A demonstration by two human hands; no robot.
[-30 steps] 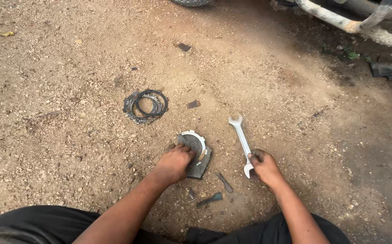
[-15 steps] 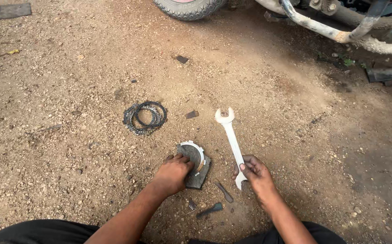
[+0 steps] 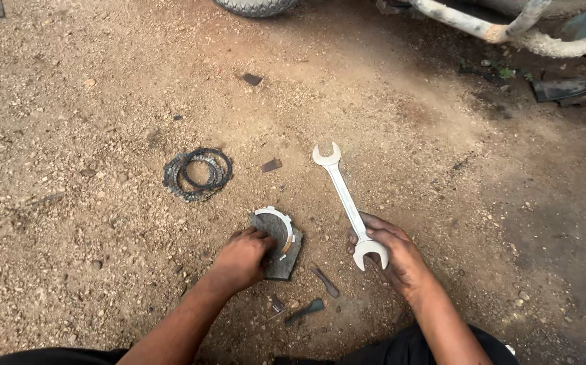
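My left hand rests on a dark flat block lying on the dirt, fingers pressing a toothed silver ring against it. My right hand grips the near end of a long silver double open-ended wrench, which points away and to the left, its far jaw lifted over the ground. Both forearms come in from the bottom of the view.
A stack of dark toothed rings lies to the far left of the block. Small dark metal pieces sit on the dirt between my hands. A tyre and a white tubular frame stand at the far edge.
The view has tilted, so everything sits lower and nearer. My right hand has closed around the wrench end and raised it slightly. My left hand stays on the ring and block.
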